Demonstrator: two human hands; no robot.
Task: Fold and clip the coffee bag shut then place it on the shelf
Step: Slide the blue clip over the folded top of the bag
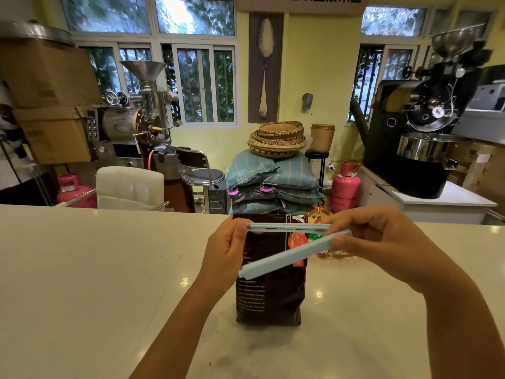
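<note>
A dark brown coffee bag point(270, 294) with white print stands upright on the white counter point(95, 283). A long light-blue bag clip point(287, 254) is spread in a V in front of the bag's upper part. Its upper arm lies across the bag just below the top edge, and its lower arm slants down to the left. My left hand point(228, 250) pinches the left end of the upper arm against the bag. My right hand point(374, 239) grips the clip's hinged right end.
A colourful packet point(318, 214) lies behind the bag, mostly hidden. Beyond the counter stand a white chair point(129, 187), a stool, stacked sacks point(276, 181) with woven baskets, two pink gas cylinders and two coffee roasters. No shelf is in view.
</note>
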